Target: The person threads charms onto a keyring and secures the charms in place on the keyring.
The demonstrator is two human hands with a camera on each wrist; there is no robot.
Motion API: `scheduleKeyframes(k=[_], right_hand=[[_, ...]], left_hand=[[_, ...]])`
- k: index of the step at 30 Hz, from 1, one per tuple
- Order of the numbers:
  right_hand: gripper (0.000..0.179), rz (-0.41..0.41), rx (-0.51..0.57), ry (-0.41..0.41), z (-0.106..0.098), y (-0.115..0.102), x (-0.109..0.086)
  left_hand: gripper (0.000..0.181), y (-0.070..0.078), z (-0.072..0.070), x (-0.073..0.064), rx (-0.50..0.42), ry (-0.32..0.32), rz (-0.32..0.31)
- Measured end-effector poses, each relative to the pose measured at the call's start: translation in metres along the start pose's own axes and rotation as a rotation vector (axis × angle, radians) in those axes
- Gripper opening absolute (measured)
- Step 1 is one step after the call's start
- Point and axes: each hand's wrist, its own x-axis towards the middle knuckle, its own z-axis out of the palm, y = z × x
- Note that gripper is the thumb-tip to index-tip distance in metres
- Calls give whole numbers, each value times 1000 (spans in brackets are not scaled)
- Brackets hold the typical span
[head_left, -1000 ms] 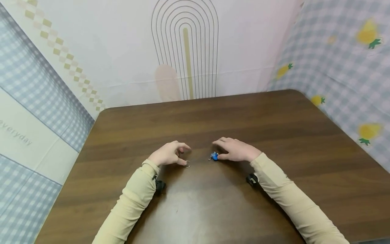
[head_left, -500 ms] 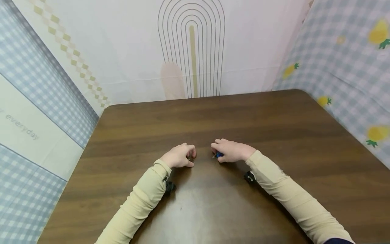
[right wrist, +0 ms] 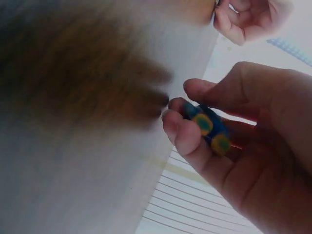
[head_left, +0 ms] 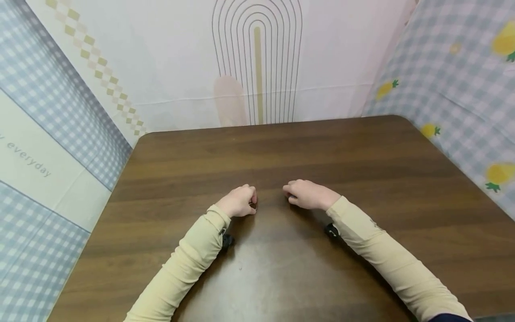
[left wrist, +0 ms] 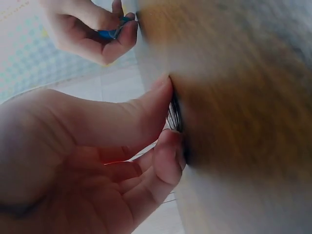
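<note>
My left hand (head_left: 240,201) is low over the table, its thumb and forefinger curled toward each other at the surface. Between those fingertips, thin dark curved lines of a metal ring (left wrist: 175,113) show in the left wrist view; the fingers cover much of it. My right hand (head_left: 309,195) grips a small blue keychain charm (right wrist: 212,130) with round yellow-and-green spots. Its fingers are bent round the charm, which is mostly hidden in the head view. A bit of thin chain shows beside the blue in the left wrist view.
Both hands work near the middle of a brown wood-grain table (head_left: 257,156). Black wrist cameras (head_left: 331,230) hang under the cream sleeves (head_left: 378,246). A patterned cloth wall (head_left: 173,58) rises behind the table, with checked cloth (head_left: 438,89) at the right.
The left fingers, spread around the ring a second ago, have closed in on it. The right fingers have curled round the blue charm. The head view has shifted slightly.
</note>
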Motion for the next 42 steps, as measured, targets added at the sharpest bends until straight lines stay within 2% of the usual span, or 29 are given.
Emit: scheduleKeyframes(k=[5, 9, 11, 15, 24, 28, 35, 37, 42], right_hand=[[18, -16, 55, 49, 2, 7, -4], [14, -65, 65, 117, 3, 10, -6], [13, -95, 64, 158, 3, 10, -7], [11, -98, 101, 226, 3, 11, -7], [12, -4, 330, 322, -8, 4, -7], [9, -8, 390, 344, -11, 0, -6], [10, -61, 494, 372, -19, -15, -5], [11, -63, 526, 393, -20, -18, -6], [8, -79, 611, 444, -23, -22, -6]], left_hand=[[22, 0, 5, 4, 12, -8, 5], [22, -1, 6, 6, -16, 8, 1], [20, -1, 6, 6, -58, 20, 0], [15, -3, 3, 7, -159, 51, 25], [10, 4, -8, 7, -383, 125, 65], [11, 7, -10, 5, -437, 183, 93], [7, 14, -20, -2, -576, 328, 131], [6, 15, -23, -4, -585, 357, 135], [4, 18, -25, -6, -539, 417, 130]])
